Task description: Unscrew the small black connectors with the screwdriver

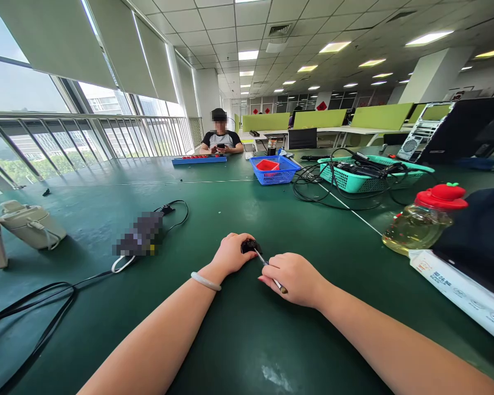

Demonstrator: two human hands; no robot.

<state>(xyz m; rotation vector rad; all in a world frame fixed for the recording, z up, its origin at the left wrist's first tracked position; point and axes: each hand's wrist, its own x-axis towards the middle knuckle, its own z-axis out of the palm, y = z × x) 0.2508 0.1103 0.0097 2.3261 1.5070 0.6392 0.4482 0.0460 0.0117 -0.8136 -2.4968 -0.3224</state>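
My left hand (231, 255), with a pale bangle at the wrist, closes around a small black part (250, 246) just above the green tabletop. Its exact kind is hidden by the fingers. A slim, pen-like tool (276, 282) with a silver shaft and a brownish rear end is pinched in my right hand (293, 278). The tool's thin tip points up and left and meets the black part, near the left fingertips. Whether the tool is a screwdriver or a brush I cannot tell.
Left lie a dark blurred device (142, 233) with cables and a beige cup (33, 224). Ahead stand a blue basket (274, 174) and a green basket (349, 181) full of cables. A red-lidded bottle (422, 225) and a white box (461, 291) are right. A person (221, 137) sits opposite.
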